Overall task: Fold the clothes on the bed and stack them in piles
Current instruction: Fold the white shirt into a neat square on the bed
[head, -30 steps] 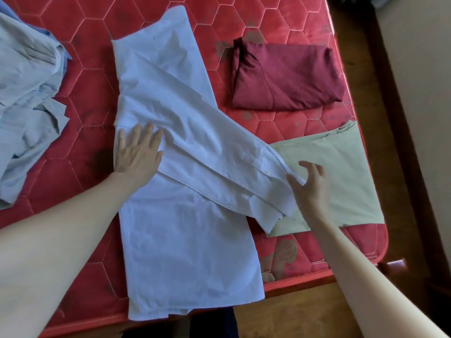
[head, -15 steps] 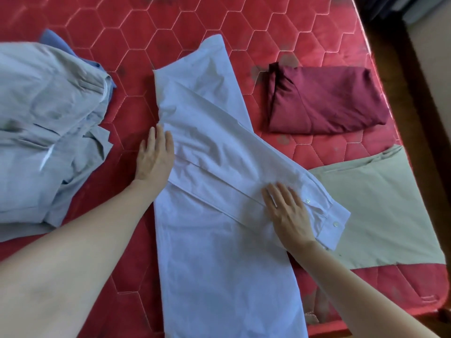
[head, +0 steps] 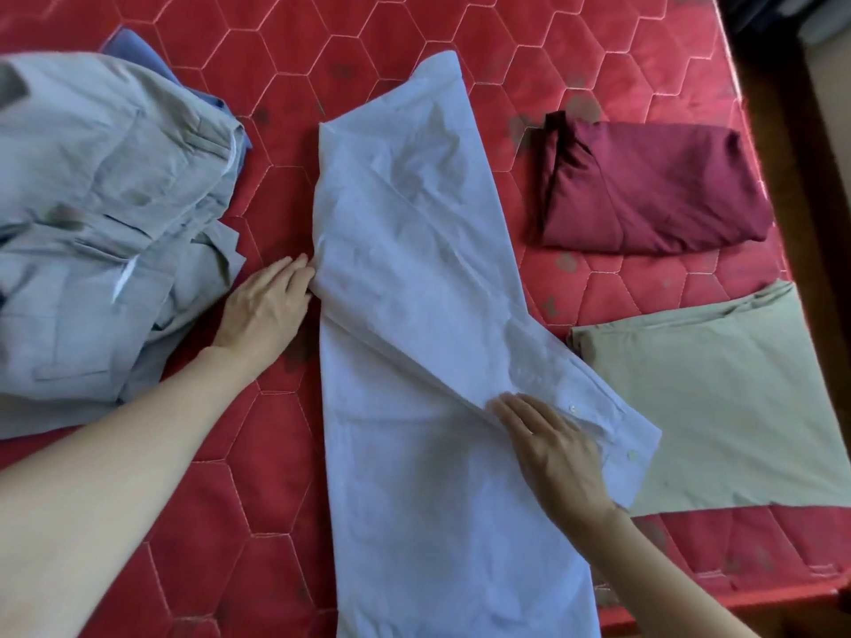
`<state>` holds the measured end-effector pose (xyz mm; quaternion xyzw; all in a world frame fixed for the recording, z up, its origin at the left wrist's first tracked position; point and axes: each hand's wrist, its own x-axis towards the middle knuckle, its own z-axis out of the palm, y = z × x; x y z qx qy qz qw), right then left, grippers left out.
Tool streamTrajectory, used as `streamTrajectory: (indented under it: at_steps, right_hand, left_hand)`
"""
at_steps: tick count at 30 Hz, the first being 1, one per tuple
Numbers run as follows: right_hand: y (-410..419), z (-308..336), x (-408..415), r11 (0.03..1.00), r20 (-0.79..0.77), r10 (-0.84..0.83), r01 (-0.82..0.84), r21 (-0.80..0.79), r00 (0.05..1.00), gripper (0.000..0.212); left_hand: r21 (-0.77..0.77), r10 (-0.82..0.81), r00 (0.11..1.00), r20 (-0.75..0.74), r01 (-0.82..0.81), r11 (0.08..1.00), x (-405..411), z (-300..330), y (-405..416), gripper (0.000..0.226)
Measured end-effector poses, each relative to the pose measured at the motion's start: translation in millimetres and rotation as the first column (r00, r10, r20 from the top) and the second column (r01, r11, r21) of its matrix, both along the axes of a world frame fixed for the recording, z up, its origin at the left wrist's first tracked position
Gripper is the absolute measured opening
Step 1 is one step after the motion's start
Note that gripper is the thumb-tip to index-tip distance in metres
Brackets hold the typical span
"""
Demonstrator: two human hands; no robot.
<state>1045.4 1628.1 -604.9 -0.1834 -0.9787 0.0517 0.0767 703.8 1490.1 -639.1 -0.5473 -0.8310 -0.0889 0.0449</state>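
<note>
Shirt (head: 414, 361) is laid out mid-bed (head: 276, 62), sleeve (head: 529, 361) folded across. Your left hand (head: 267, 310) rests flat at its left edge, fingers together; your right hand (head: 552, 448) presses the cuff, fingers straight and close.

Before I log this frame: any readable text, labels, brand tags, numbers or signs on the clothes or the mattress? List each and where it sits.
None: no text can be read anywhere in this view.
The white strip in the pile of grey clothes may be a tag, but it shows no legible print.
The white shirt, maroon folded garment, beige folded garment and red quilted mattress show no lettering.
</note>
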Motion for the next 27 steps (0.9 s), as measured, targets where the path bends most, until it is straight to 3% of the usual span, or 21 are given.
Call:
streamTrajectory:
  at_steps: [2,4,8,12,15,19,22,27]
  right_hand:
    - [-4.9,-10.0,3.8,1.000,0.100,-0.013,0.013,0.003,0.995,0.032]
    - [-2.8,-13.1,11.7,0.999,0.112,-0.047,0.047,0.001,0.993,0.023]
    - [4.9,-2.2,23.9,0.973,0.098,-0.228,0.230,-0.017,0.969,0.040]
    - [23.7,8.7,30.5,0.779,0.256,-0.595,0.625,-0.052,0.762,0.045]
    - [38.2,9.3,38.0,0.690,0.355,-0.658,0.720,-0.068,0.664,0.039]
    - [49.6,11.5,40.2,0.652,0.289,-0.700,0.749,-0.116,0.653,0.022]
    - [50.7,17.5,41.6,0.641,0.122,-0.745,0.754,-0.144,0.656,0.011]
    - [61.7,23.2,54.9,0.511,0.034,-0.835,0.798,-0.321,0.549,0.009]
  left_hand:
    - [-0.020,0.005,0.999,0.047,-0.004,1.000,7.0,0.9,0.9,0.046]
    - [0.005,-0.071,0.997,0.008,0.071,0.997,13.8,5.4,5.3,0.043]
    - [0.034,-0.290,0.956,-0.043,0.291,0.956,34.8,10.2,14.9,0.034]
    - [-0.253,-0.220,0.974,0.057,0.227,0.941,64.9,6.0,18.5,0.051]
    - [-0.440,-0.173,0.982,0.070,0.186,0.879,79.8,-7.4,14.5,0.063]
    - [-0.504,-0.131,0.991,0.020,0.123,0.855,89.9,-15.4,15.9,0.068]
    - [-0.502,-0.132,0.991,0.004,0.116,0.857,93.1,-14.2,18.8,0.065]
    - [-0.430,-0.127,0.990,0.063,0.142,0.892,104.1,-8.3,20.8,0.064]
